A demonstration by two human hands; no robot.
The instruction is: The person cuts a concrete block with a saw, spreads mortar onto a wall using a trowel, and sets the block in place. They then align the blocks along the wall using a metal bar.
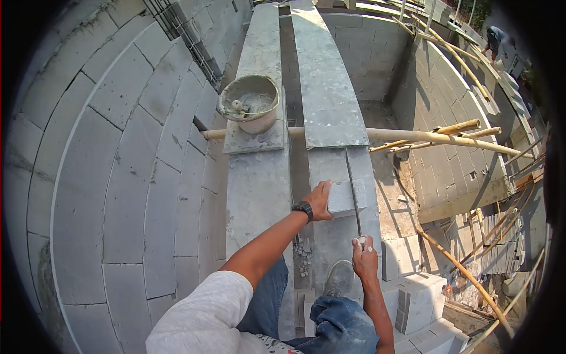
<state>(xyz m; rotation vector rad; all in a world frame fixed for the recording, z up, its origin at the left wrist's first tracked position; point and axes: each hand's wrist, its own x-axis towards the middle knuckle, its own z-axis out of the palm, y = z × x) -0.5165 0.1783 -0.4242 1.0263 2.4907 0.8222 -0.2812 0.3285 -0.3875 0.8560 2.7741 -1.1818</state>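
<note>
A light grey concrete block lies on the right-hand plank walkway, by my foot. My left hand, with a black watch at the wrist, is closed on the block's left end. In my right hand is the handle of a hand saw; its long thin blade shows nearly edge-on and lies across the right part of the block. From this angle I cannot tell how deep the blade sits. My shoe rests on the plank just below the block.
A bucket of mortar stands on the left plank. Between the planks runs an open gap. A block wall rises at my left; bamboo poles cross beneath. Stacked blocks sit lower right. Another person bends far off.
</note>
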